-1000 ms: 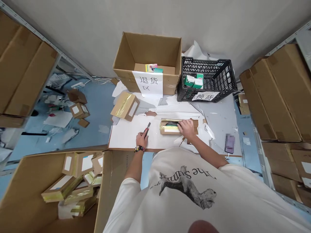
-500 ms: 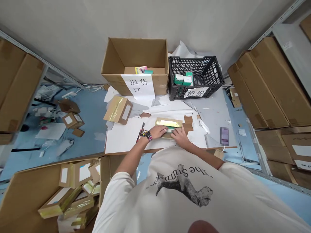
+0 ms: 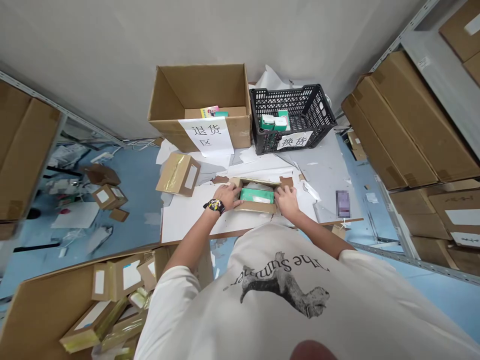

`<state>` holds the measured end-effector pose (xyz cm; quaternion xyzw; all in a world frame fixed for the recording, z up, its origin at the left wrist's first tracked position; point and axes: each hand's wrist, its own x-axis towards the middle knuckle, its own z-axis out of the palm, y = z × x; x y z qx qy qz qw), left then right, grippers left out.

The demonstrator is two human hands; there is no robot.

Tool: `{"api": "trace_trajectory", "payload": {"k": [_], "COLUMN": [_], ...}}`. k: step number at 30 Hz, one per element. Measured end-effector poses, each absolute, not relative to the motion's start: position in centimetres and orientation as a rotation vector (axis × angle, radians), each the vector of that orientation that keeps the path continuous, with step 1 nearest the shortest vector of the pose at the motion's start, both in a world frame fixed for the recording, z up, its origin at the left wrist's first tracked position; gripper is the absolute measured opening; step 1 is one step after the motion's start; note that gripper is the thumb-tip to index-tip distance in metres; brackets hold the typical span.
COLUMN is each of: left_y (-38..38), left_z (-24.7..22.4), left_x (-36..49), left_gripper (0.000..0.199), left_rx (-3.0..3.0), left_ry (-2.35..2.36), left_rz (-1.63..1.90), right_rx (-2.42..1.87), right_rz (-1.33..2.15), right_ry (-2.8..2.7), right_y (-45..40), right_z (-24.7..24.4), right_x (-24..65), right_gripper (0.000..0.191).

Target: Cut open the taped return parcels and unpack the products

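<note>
On the table in front of me lies a small cardboard box (image 3: 257,206) with its top flaps apart. A green box (image 3: 252,194) with a white label shows inside it, and some pale packing lies behind that. My left hand (image 3: 226,195), with a watch on the wrist, is closed on the left end of the cardboard box. At the opposite end, my right hand (image 3: 287,201) grips the side, fingers curled over the edge.
A large carton (image 3: 170,135) with a paper sign stands at the back, beside a black crate (image 3: 266,146) holding green boxes. A taped box (image 3: 170,172) sits left on the table, a phone (image 3: 342,204) right. Below left, a big carton (image 3: 41,310) holds several taped parcels.
The top flaps of the small cardboard box have come open, uncovering the green box. My hands have moved apart to its two ends. My view has shifted slightly.
</note>
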<state>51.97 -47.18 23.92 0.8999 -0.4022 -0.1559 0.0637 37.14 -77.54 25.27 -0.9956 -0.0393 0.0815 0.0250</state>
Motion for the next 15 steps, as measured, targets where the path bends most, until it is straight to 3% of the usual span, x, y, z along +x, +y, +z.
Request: {"api": "trace_trajectory", "payload": {"k": [3, 5, 9, 15], "left_y": [-47.1, -47.6, -48.5, -49.5], "left_z": [23.1, 22.4, 21.3, 20.9], "left_x": [51.6, 51.4, 51.5, 51.6], "left_gripper": [0.097, 0.107, 0.116, 0.152], "left_rx": [2.706, 2.663, 2.597, 2.629], "left_ry": [-1.171, -1.172, -1.118, -0.987], "left_rz": [-0.443, -0.427, -0.396, -0.353], "right_rx": [-3.126, -3.147, -3.163, -2.889], "right_rz": [0.257, 0.251, 0.321, 0.541], "right_ry": [-0.035, 0.022, 0.03, -0.403], "right_y": [-78.0, -77.9, -76.7, -72.8], "right_z": [24.6, 24.3, 23.8, 22.8], "right_x": [38.1, 38.8, 40.2, 43.7], "right_gripper": [0.051, 0.055, 0.045, 0.03]}}
